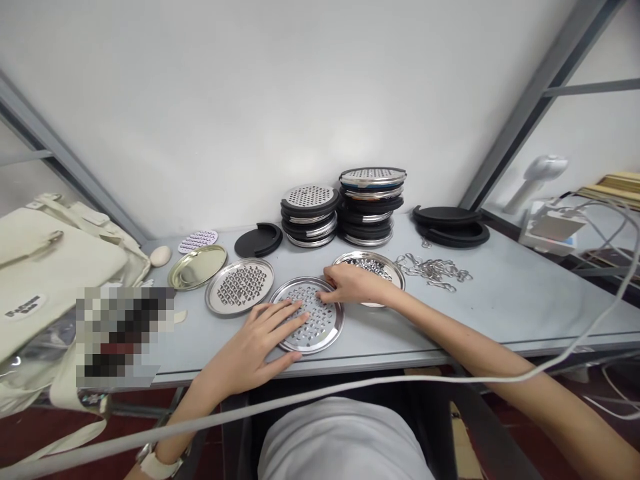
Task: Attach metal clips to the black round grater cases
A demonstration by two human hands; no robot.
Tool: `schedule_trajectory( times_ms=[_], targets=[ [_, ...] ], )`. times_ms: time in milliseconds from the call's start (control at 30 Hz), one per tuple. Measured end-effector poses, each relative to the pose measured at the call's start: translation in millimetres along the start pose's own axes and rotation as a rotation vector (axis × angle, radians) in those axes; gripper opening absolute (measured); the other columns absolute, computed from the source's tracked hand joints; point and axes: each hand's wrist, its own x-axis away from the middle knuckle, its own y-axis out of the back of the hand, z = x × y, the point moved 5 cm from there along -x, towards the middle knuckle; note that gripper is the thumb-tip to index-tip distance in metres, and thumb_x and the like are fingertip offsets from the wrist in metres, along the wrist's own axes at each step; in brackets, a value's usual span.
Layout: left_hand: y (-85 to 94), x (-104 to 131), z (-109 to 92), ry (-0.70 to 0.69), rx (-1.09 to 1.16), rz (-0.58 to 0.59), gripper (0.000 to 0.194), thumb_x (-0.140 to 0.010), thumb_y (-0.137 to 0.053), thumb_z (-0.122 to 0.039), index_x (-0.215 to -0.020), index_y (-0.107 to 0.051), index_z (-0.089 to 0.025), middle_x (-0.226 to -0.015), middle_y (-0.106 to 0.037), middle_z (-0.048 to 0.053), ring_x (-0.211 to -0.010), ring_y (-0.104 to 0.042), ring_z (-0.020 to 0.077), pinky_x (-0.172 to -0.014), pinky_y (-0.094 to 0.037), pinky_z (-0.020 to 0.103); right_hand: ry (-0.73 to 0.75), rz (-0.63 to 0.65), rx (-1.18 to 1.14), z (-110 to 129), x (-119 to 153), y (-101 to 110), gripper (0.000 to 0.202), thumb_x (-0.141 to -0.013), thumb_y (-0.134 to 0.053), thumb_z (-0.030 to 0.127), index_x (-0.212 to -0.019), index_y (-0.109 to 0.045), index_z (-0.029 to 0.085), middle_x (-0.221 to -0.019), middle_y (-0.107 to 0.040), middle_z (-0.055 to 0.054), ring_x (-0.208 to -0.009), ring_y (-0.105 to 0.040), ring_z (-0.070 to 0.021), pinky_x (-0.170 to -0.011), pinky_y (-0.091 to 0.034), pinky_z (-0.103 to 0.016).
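White wall (225, 100) is seen behind the grey bench (510, 293), where a perforated metal disc (321, 325) is laid near the front edge. It is covered partly by the left hand (250, 350), open with fingers spread; its far right rim is met by the curled right hand (357, 283), though whether it is pinched cannot be told. Light, stiff and slick handling is suggested; the smooth rim is best gripped, the raised teeth avoided.
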Motion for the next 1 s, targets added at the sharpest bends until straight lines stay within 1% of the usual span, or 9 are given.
schedule_trajectory(
  times_ms=[200,300,367,433,533,633,733,1000],
  targets=[
    [-2.3,-0.3,0.9,-0.001,-0.029,0.03,0.054,-0.097,-0.044,-0.043,-0.147,-0.029,-0.029,-0.151,-0.034,0.005,-0.137,-0.032,0.0264,-0.109,-0.026,0.046,0.019,0.02,-0.001,-2.7,-0.7,-2.4,0.033,-0.082,-0.057,0.047,-0.082,-0.062,0.015,-0.073,-0.067,-0.008,-0.062,-0.057,-0.0168,-0.052,-0.034,-0.024],
    [-3.1,-0.9,1.3,-0.001,-0.033,0.037,0.054,-0.097,-0.043,-0.043,-0.147,-0.028,-0.03,-0.152,-0.034,0.004,-0.138,-0.032,0.026,-0.109,-0.026,0.045,0.013,0.02,0.015,-1.6,0.0,0.1,0.033,-0.083,-0.057,0.046,-0.082,-0.062,0.014,-0.074,-0.067,-0.008,-0.063,-0.057,-0.0175,-0.052,-0.034,-0.024],
    [-3.0,-1.4,1.5,0.0,-0.033,0.041,0.054,-0.097,-0.043,-0.044,-0.147,-0.028,-0.03,-0.152,-0.033,0.004,-0.138,-0.032,0.0258,-0.109,-0.026,0.044,0.022,0.024,0.018,0.3,1.0,3.9,0.035,-0.085,-0.054,0.048,-0.083,-0.063,0.014,-0.076,-0.068,-0.009,-0.065,-0.058,-0.0185,-0.054,-0.035,-0.025],
    [-2.7,-1.8,1.7,0.0,-0.032,0.042,0.054,-0.097,-0.043,-0.044,-0.147,-0.028,-0.03,-0.152,-0.033,0.004,-0.138,-0.032,0.0258,-0.109,-0.026,0.044,0.034,0.051,-0.006,2.3,1.9,7.6,0.043,-0.089,-0.047,0.052,-0.083,-0.064,0.014,-0.076,-0.069,-0.011,-0.066,-0.059,-0.0192,-0.056,-0.036,-0.025],
    [-2.2,-2.1,1.9,-0.003,-0.028,0.034,0.055,-0.096,-0.043,-0.045,-0.147,-0.029,-0.03,-0.151,-0.035,0.005,-0.137,-0.033,0.0262,-0.108,-0.027,0.043,0.013,0.119,-0.085,1.7,2.5,9.3,0.061,-0.095,-0.028,0.057,-0.078,-0.066,0.013,-0.06,-0.066,-0.009,-0.055,-0.057,-0.0184,-0.056,-0.039,-0.026],
    [-1.9,-2.3,1.5,-0.01,-0.025,0.027,0.055,-0.096,-0.044,-0.045,-0.147,-0.03,-0.03,-0.15,-0.037,0.006,-0.135,-0.035,0.0266,-0.108,-0.027,0.043,0.011,0.131,-0.128,0.2,1.9,8.5,0.068,-0.098,-0.019,0.054,-0.069,-0.065,0.012,-0.048,-0.06,-0.008,-0.049,-0.056,-0.0178,-0.059,-0.041,-0.027],
    [-1.1,-2.8,0.6,-0.011,-0.022,0.018,0.055,-0.096,-0.044,-0.045,-0.147,-0.03,-0.031,-0.148,-0.039,0.007,-0.134,-0.037,0.0271,-0.107,-0.028,0.043,0.014,0.111,-0.121,-0.8,1.2,7.3,0.066,-0.099,-0.021,0.05,-0.066,-0.065,0.013,-0.048,-0.06,-0.008,-0.051,-0.057,-0.0183,-0.061,-0.042,-0.027],
    [-0.8,-4.6,-0.6,-0.005,-0.009,0.026,0.056,-0.096,-0.044,-0.046,-0.147,-0.029,-0.031,-0.149,-0.038,0.006,-0.134,-0.036,0.0276,-0.107,-0.028,0.045,0.014,0.076,-0.086,-0.9,-0.5,8.4,0.055,-0.099,-0.029,0.042,-0.071,-0.066,0.014,-0.055,-0.064,-0.01,-0.057,-0.059,-0.0202,-0.063,-0.041,-0.028]
  ],
)
